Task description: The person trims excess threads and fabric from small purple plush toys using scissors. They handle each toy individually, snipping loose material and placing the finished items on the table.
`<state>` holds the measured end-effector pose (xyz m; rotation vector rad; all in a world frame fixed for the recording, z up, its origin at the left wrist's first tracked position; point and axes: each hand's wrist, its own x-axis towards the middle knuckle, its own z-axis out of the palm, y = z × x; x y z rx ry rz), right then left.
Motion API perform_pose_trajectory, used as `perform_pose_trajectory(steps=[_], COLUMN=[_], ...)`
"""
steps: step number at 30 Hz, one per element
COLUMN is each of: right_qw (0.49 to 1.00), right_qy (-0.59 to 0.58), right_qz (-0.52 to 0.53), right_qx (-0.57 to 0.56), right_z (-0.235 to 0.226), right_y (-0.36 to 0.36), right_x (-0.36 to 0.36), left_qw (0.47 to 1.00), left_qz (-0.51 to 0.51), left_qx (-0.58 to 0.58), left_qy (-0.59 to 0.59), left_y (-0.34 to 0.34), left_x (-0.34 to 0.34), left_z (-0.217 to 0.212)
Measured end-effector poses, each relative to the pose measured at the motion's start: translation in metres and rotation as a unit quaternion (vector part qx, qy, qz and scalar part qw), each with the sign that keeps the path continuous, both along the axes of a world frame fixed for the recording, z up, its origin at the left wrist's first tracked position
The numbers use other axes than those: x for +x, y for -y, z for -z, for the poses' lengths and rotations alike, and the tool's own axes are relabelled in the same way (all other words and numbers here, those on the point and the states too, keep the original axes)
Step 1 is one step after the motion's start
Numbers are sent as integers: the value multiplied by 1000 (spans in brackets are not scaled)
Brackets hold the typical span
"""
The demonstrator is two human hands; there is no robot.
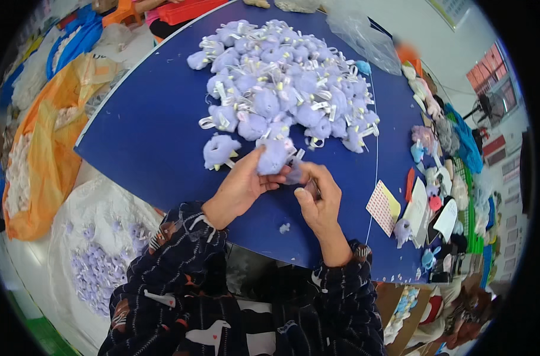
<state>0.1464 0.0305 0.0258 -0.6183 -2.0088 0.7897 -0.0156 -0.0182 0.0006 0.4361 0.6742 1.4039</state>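
My left hand point(241, 188) holds a small lavender plush piece point(272, 156) between thumb and fingers, above the near part of the blue table. My right hand point(321, 202) is at the right side of this piece, its fingers curled by a blurred, thin lavender bit point(293, 171); what exactly they grip is hidden. A white ribbon loop sticks out there. Just left of the held piece lies a single lavender plush point(220, 151). Beyond my hands spreads a large heap of like plush pieces point(267, 102) with white ribbon loops and small yellow parts.
A small tuft of fluff point(284, 227) lies on the blue table point(145, 139) near me. Papers point(383, 207), a red tool point(410, 184) and other plush toys line the right side. At lower left, a white sack point(68, 219) holds more lavender pieces beside an orange bag point(47, 145).
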Motion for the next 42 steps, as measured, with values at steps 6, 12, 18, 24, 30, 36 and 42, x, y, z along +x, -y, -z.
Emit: perform_pose_trajectory(steps=[6, 12, 18, 24, 30, 36, 42], right_qw=[980, 971, 973, 997, 997, 977, 944], right_qy=[85, 59, 42, -11, -29, -58, -96], right_qz=[58, 69, 72, 9, 56, 55, 36], right_qx=[169, 220, 216, 79, 39, -197, -315], right_z=[2, 5, 9, -5, -3, -2, -5], right_y=[-2, -2, -4, 6, -3, -11, -10], right_x=[-6, -14, -11, -13, 0, 2, 1], left_qw=[998, 999, 999, 992, 967, 961, 958], left_qz=[-1, 22, -11, -92, -117, -74, -37], left_qx=[-5, 12, 40, 53, 103, 95, 111], left_qy=[58, 28, -14, -74, -203, -247, -261], left_y=[1, 0, 1, 5, 5, 8, 8], left_x=[-4, -6, -1, 1, 5, 3, 5], left_z=[-4, 3, -2, -1, -4, -4, -6])
